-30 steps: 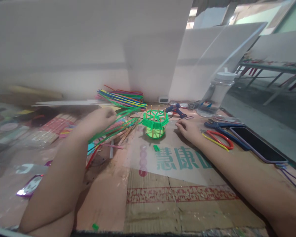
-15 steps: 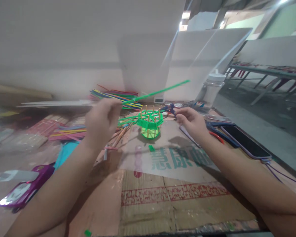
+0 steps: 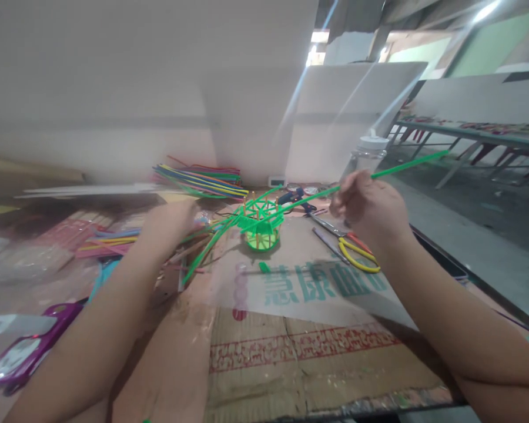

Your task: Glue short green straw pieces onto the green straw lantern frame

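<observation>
My right hand is closed on a long green pipe cleaner. One end sticks out to the right of the fist; the other part slants down left to a small green basket-like piece. That piece has thin wooden sticks standing round its rim and a pale green base. More green pipe cleaner lengths trail from its left side. Left of it hovers my left hand, blurred by motion, its fingers too smeared to read. Yellow-handled scissors lie under my right wrist.
Behind lies a bundle of coloured pipe cleaners. A glue gun sits beyond the basket-like piece, a clear bottle at back right. A purple tool lies at left. Printed paper covers the cardboard.
The green pipe cleaner was in my left hand; now my right hand grips it, raised and further right. The scissors have come into view, and my left hand has moved slightly down-left.
</observation>
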The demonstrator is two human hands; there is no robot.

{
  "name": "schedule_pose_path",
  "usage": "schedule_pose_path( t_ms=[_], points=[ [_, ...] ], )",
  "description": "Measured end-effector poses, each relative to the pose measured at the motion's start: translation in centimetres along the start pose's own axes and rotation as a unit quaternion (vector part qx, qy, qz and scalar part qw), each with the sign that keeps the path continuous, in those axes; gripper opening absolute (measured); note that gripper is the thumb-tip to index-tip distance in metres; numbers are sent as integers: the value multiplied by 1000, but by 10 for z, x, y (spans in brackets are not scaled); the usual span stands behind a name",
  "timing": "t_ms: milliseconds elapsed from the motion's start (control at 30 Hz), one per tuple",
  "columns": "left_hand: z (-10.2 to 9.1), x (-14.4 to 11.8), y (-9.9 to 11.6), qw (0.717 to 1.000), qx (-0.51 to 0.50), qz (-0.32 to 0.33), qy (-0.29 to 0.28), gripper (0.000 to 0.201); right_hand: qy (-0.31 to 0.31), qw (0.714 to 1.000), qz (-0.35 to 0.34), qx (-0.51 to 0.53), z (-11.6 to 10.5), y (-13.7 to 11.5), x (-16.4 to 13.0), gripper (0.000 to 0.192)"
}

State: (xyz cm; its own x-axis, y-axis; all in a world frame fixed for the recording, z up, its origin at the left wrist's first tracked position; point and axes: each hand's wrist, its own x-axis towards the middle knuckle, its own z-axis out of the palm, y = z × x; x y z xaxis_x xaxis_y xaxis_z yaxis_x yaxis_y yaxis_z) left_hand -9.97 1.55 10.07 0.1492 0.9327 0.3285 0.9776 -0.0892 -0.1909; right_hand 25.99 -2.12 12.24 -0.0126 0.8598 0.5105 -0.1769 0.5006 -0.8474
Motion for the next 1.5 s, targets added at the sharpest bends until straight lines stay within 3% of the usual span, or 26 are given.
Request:
schedule_pose_path(
  t_ms=[67,167,233,300,433,567,633,700,767,833,900,967,1033,1167,1367,1500],
  points=[
    [-6,1,-11,999,-23,-12,-38,46,20,1000,9,-15,-9,-9,5,45],
    [-24,-8,2,996,-87,-19,-1,48,11,1000,19,-6,-13,-14,6,45],
    [-37,-18,27,961,-274,47,-7,48,-11,1000,24,10,-12,-15,4,44],
    [-45,-30,54,912,-385,138,-41,49,-25,999,30,10,-10,-14,1,46],
    [-47,-45,92,876,-428,191,-113,40,-33,999,29,-25,-14,-13,0,51],
    [-38,-45,103,867,-449,173,-132,36,-71,992,48,-92,-42,-8,5,46],
    [-36,-42,106,873,-449,153,-112,32,-113,969,93,-197,-59,-4,2,42],
    [-36,-40,110,890,-425,142,-90,31,-153,924,120,-328,-69,0,-7,36],
    [-37,-40,117,905,-391,151,-82,28,-144,891,62,-426,-66,2,-24,32],
    [-38,-42,127,907,-371,181,-87,26,-100,871,-96,-471,-51,5,-44,22],
    [-38,-48,139,900,-375,205,-88,26,-157,823,-228,-495,-31,10,-62,19],
    [-34,-57,150,884,-401,224,-91,28,-230,783,-277,-507,-18,19,-76,27],
    [-27,-68,155,880,-410,217,-102,27,-263,772,-268,-512,-16,34,-84,36],
    [-8,-80,133,882,-391,216,-153,30,-284,749,-240,-548,-37,74,-85,30],
    [12,-57,53,951,-235,109,-168,33,-234,782,-144,-560,-50,108,-74,26],
    [16,-45,25,971,-162,66,-163,36,-225,798,-105,-549,-46,110,-75,27]
  ],
)
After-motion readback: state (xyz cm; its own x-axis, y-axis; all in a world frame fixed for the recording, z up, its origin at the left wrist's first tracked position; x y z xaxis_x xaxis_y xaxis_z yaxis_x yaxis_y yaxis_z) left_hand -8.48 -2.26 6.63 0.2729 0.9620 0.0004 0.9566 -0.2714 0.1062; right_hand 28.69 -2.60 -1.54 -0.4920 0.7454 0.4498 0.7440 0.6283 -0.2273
